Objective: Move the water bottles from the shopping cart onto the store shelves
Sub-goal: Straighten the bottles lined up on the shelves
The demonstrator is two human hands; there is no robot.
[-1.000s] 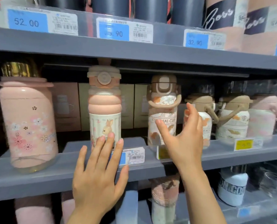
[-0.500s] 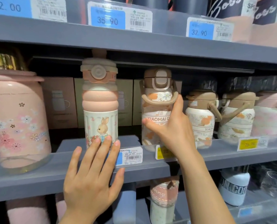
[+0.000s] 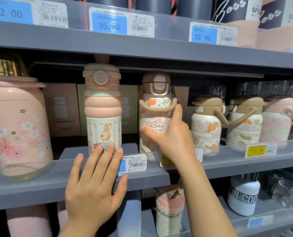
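A grey store shelf [image 3: 39, 183] runs across the whole view, with another shelf above it carrying blue price tags and dark bottles, and a lower one below. The middle shelf holds a row of upright bottles behind a clear front lip. Largest, at 9 o'clock, is a big pink flowered jug [image 3: 17, 127]. Next, just left of centre, a tall pink rabbit bottle [image 3: 103, 117]. At the centre stands the floral bottle [image 3: 155, 115] with a brown lid and loop handle, its long axis vertical, its base on the shelf. To its right, at 3 o'clock, stand two smaller matching floral bottles [image 3: 206, 124] and a pale pink one, close together. Cardboard boxes [image 3: 62, 108] stand behind the row.

The right hand [image 3: 171, 135] is on the floral bottle: the thumb lies across its front at the label and the fingers curve round its right side, up to the handle, so it grips the body from 4 o'clock. The left hand [image 3: 94, 185] is spread flat, fingers straight, lying against the clear lip of the shelf at 7 o'clock, fingertips in front of the rabbit bottle's base, holding nothing.

The right hand is plainly the nearer to the floral bottle. It looks set in place already, so the likely next move is letting go, or a small turn so the label faces front. No shopping cart is in view
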